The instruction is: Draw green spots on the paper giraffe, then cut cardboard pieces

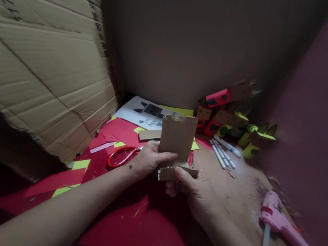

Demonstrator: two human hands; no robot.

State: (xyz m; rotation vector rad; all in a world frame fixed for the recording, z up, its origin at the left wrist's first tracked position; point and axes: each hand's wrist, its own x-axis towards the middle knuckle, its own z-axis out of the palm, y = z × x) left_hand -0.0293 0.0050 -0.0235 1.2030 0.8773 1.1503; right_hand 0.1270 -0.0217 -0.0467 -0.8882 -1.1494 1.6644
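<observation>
My left hand [150,158] grips a rectangular piece of cardboard [177,137] by its lower left side, thumb across the front. The piece stands upright with a ragged top edge. My right hand [193,187] pinches a smaller cardboard strip [167,174] at the bottom of that piece, thumb on the near face. Whether the strip is joined to the larger piece or torn from it, I cannot tell. Red-handled scissors [122,157] lie just left of my left hand, their blades mostly hidden. Behind the hands is a flat cardboard strip [149,134].
A pink glue gun [291,236] lies at the right. Several markers [222,153] and cardboard figures in red [218,98] and yellow [251,151] are at the back right. A printed sheet [141,111] lies behind. Red paper [124,130] and yellow scraps [80,164] lie left, beside a large cardboard sheet [45,52].
</observation>
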